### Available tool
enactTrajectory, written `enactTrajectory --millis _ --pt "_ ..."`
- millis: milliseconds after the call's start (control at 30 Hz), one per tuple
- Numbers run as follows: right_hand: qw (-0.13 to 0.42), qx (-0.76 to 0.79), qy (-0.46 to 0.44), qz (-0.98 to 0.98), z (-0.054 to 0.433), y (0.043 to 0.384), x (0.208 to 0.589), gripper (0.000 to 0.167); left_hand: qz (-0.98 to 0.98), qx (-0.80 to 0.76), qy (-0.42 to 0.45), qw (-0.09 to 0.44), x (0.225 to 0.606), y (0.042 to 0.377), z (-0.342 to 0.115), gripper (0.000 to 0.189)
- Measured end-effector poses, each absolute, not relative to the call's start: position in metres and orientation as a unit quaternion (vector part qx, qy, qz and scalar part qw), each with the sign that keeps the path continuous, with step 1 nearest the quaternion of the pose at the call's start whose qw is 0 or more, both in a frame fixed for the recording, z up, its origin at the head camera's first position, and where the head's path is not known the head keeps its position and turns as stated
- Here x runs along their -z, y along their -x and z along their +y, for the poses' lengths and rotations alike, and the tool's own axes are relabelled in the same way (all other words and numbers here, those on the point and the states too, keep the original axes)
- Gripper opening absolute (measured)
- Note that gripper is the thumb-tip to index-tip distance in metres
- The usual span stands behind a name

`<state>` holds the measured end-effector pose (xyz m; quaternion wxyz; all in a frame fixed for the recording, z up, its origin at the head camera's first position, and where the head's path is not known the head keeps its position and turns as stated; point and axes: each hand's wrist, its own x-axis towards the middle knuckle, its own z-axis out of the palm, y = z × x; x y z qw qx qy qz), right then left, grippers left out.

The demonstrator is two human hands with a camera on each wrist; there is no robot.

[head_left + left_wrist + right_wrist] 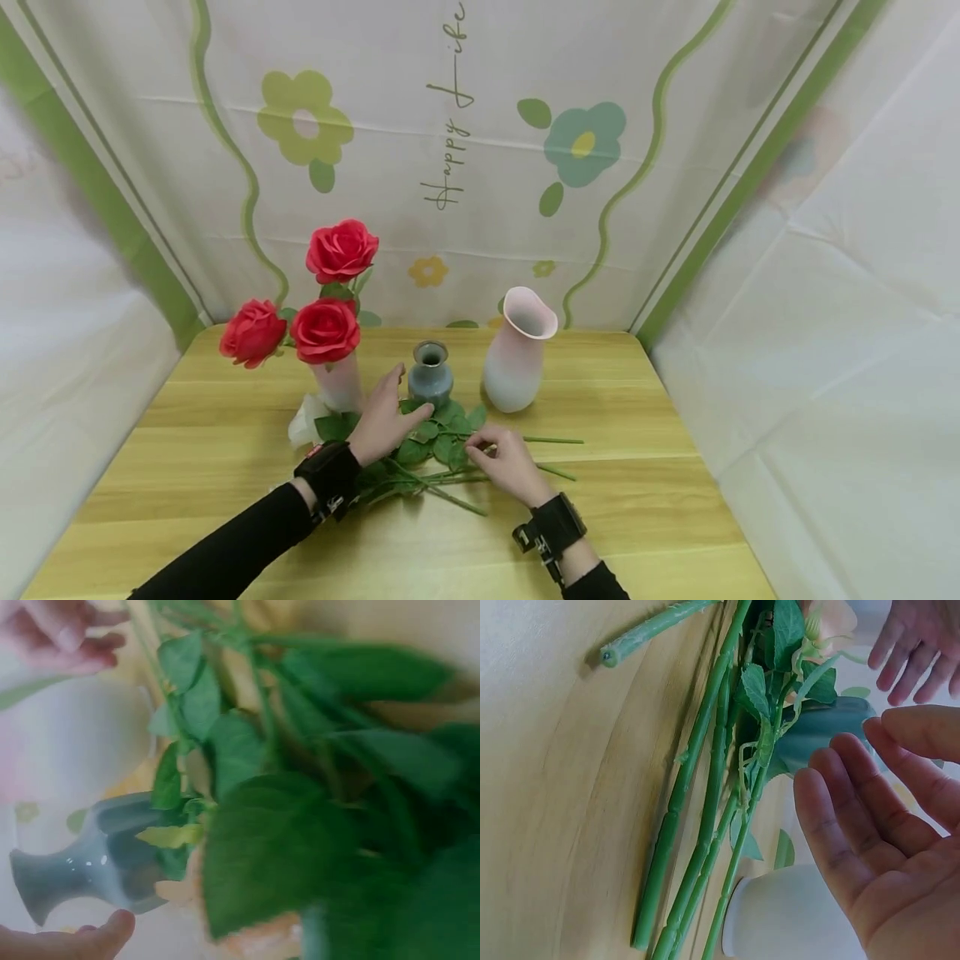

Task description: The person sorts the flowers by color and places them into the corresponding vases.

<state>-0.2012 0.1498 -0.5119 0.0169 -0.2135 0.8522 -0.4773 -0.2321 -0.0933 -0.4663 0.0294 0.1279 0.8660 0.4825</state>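
My left hand [384, 423] reaches over leafy green stems with its fingers spread, beside a small blue-grey vase [431, 385]. The thumb end comes close to the vase's lower front; whether it touches is unclear. My right hand [508, 467] hovers above the stems with loosely bent fingers. In the right wrist view its palm [900, 877] shows nothing held. Several cut flower stems [705, 825] lie on the table under both hands, their leaves [412, 452] bunched in front of the small vase. A pale peach bloom [834, 624] shows partly behind the leaves.
A pink-and-white vase [339, 385] at the left holds red roses [326, 331]. A taller pink-to-white vase [514, 367] stands at right. A whitish bloom [306, 423] lies by the left vase. Printed cloth [487, 233] hangs behind the wooden table [622, 517].
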Motion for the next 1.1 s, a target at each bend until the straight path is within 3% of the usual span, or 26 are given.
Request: enactTrajectory --millis 300,567,733,867,1000,1100 --pt "0.018 0.482 0.208 0.851 0.152 0.200 0.512 0.012 0.844 -0.516 -0.141 0.025 0.460 0.264 -0.082 0.103" --pt "0.020 0.482 0.208 0.851 0.152 0.199 0.513 0.012 0.820 -0.551 -0.146 0.058 0.464 0.291 -0.080 0.107" --pt "0.018 0.481 0.207 0.852 0.152 0.199 0.513 0.013 0.810 -0.562 -0.152 0.068 0.467 0.305 -0.081 0.094" --pt "0.016 0.478 0.207 0.853 0.153 0.199 0.514 0.013 0.815 -0.555 -0.163 0.045 0.476 0.317 -0.077 0.077" --pt "0.016 0.475 0.208 0.855 0.153 0.199 0.515 0.012 0.820 -0.532 -0.209 -0.015 0.541 0.354 -0.082 0.060" --pt "0.016 0.475 0.208 0.855 0.154 0.199 0.516 0.012 0.832 -0.516 -0.205 -0.025 0.604 0.391 -0.087 0.057"
